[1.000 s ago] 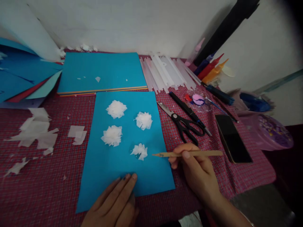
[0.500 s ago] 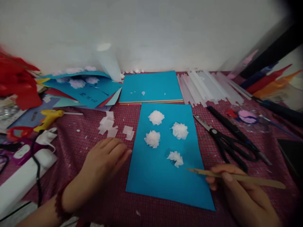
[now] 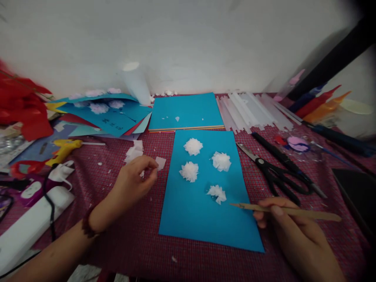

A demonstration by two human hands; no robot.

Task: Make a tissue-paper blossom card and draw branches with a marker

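My left hand (image 3: pixel 133 180) is curled over the red checked cloth (image 3: pixel 132 250), just left of the blue sheet (image 3: pixel 199 223). Thumb and forefinger are drawn together on a small white tissue square (image 3: pixel 160 162). The view is soft here, so I cannot tell whether the square is off the cloth or only pressed against it. A loose pile of tissue scraps (image 3: pixel 133 150) lies just beyond my knuckles.

My right hand (image 3: pixel 293 235) rests at the sheet's right edge, fingers wrapped firmly around a wooden stick (image 3: pixel 289 212). Its point lies over the paper near the lowest of four tissue tufts (image 3: pixel 216 193). Black scissors (image 3: pixel 276 172) lie beside the sheet, near this hand.

The step in hand looks like picking up one tissue piece. As I judge it, what follows calls for a light pinch, since tissue crumples easily, and a steady stick tip.
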